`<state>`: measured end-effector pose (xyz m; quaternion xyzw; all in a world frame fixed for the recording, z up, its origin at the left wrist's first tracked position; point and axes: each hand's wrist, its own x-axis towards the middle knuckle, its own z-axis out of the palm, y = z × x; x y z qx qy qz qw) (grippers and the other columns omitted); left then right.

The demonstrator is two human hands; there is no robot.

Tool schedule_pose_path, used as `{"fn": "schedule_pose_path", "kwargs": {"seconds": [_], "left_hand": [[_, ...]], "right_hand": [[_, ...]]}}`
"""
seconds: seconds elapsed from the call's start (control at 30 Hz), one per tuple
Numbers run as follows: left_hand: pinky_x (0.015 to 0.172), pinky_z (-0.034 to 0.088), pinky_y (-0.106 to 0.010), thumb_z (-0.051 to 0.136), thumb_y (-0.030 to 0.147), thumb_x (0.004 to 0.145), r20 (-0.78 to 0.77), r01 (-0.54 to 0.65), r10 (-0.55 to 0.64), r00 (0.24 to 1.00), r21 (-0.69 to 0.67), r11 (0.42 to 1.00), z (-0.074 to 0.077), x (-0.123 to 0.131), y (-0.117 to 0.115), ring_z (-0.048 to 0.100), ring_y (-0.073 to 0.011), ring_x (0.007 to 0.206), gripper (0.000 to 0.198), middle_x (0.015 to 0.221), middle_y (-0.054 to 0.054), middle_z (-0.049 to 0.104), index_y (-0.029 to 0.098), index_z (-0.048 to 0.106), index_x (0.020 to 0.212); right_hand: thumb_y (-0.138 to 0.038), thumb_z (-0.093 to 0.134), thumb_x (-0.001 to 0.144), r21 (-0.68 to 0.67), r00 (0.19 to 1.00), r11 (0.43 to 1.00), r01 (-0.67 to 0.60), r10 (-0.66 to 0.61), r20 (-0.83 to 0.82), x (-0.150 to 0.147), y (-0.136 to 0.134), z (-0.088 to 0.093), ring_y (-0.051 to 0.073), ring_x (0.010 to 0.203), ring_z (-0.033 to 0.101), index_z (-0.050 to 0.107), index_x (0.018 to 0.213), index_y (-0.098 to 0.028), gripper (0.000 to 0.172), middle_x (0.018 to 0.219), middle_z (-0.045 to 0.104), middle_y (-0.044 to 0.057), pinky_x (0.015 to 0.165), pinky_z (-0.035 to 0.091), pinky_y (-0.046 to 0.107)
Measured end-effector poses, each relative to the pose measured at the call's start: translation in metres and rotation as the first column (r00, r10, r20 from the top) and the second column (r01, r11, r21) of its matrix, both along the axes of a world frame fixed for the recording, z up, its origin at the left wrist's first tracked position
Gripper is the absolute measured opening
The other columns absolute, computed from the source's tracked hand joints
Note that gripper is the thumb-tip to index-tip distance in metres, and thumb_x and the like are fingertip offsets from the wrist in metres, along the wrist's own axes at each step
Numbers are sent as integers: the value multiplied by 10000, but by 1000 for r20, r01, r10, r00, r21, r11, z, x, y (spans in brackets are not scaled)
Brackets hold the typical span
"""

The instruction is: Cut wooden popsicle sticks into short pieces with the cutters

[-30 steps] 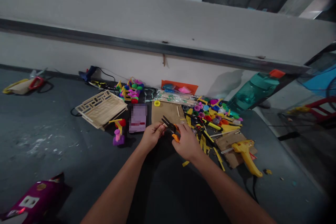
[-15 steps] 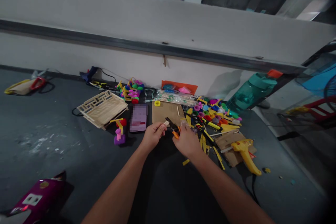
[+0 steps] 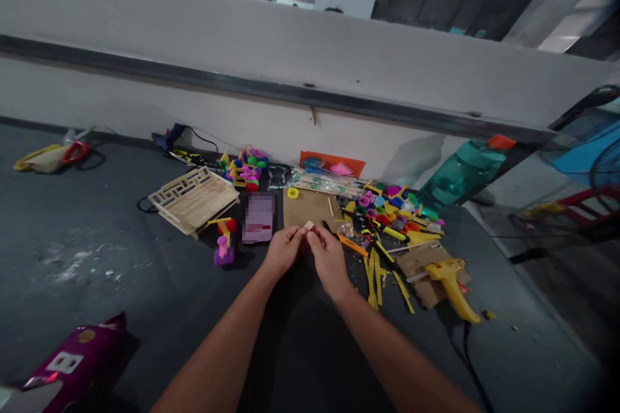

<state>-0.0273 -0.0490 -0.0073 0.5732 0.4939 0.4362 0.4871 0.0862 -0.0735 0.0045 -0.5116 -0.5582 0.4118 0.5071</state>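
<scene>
My left hand and my right hand meet over the near edge of a piece of cardboard. Between their fingertips are short pale wooden sticks, pinched from both sides; how many is too small to tell. Just right of my right hand, orange-handled pliers lie on the table. A yellow ring and a thin stick rest on the cardboard. Left of my hands are a phone and a small purple, red and yellow toy.
A slatted wooden frame lies to the left. Colourful caps, yellow strips and a yellow glue gun spread over the right side. A teal bottle leans by the wall. A purple packet lies front left.
My right hand has let go of the pliers, which now lie on the table. It has moved left and its fingers have closed on the wooden sticks beside my left hand.
</scene>
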Motion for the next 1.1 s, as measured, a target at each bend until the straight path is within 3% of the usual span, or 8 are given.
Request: {"fn": "schedule_pose_path", "kwargs": {"seconds": [0.1, 0.23, 0.43, 0.63, 0.7, 0.97, 1.1], "left_hand": [[426, 274, -190, 447, 465, 796, -68, 46, -44, 997, 38, 998, 0, -3, -1, 371, -70, 446, 387, 480, 45, 428, 149, 480, 575], [422, 266, -188, 441, 454, 807, -112, 136, -133, 985, 21, 990, 2, -7, -2, 366, -65, 436, 405, 466, 42, 423, 148, 463, 543], [391, 249, -182, 474, 470, 790, -30, 172, -174, 984, -66, 983, 5, -4, -6, 345, -54, 400, 378, 454, 52, 413, 139, 517, 612], [361, 293, -178, 480, 446, 782, 276, 278, -220, 936, -190, 942, 9, 0, -6, 397, -61, 398, 351, 520, 17, 493, 136, 513, 621], [356, 292, -170, 505, 433, 771, 315, 315, -240, 918, -215, 924, 11, -1, -6, 407, -57, 402, 321, 543, 16, 506, 135, 523, 654], [332, 268, -159, 526, 477, 752, 84, 219, -208, 975, -155, 963, 5, 2, -3, 372, -40, 346, 353, 484, 41, 491, 135, 540, 666], [343, 258, -161, 522, 472, 748, 64, 73, -67, 996, -110, 991, 2, 1, 0, 358, -43, 341, 346, 443, 53, 460, 146, 528, 635]], "right_hand": [[-365, 511, 797, -94, 920, 995, -30, -9, -391, -11, -1, -15, 161, 805, 578, 630, 989, -175, 295, 899, 653, 36, 747, 452, 282], [-337, 615, 730, -190, 789, 977, -99, -39, -613, -9, -2, -17, 140, 722, 568, 656, 961, -184, 280, 842, 657, 28, 677, 455, 270], [-295, 673, 677, -202, 747, 977, -70, -83, -660, -4, 3, -13, 94, 596, 504, 692, 780, -161, 170, 694, 638, 8, 573, 412, 225], [-331, 675, 665, -225, 693, 974, -5, -159, -703, -3, 11, -10, 111, 554, 528, 679, 741, -154, 193, 627, 626, 5, 556, 422, 253], [-330, 683, 654, -229, 684, 973, 10, -174, -709, -2, 11, -8, 112, 554, 533, 677, 735, -150, 197, 630, 629, 7, 545, 421, 249], [-316, 688, 646, -218, 682, 976, -6, -155, -715, -1, 10, -9, 96, 524, 501, 673, 750, -155, 192, 606, 607, -10, 502, 413, 228], [-302, 690, 647, -268, 613, 963, -39, -189, -767, 4, 12, -3, 103, 609, 555, 664, 732, -166, 162, 706, 648, 1, 583, 460, 233]]}}
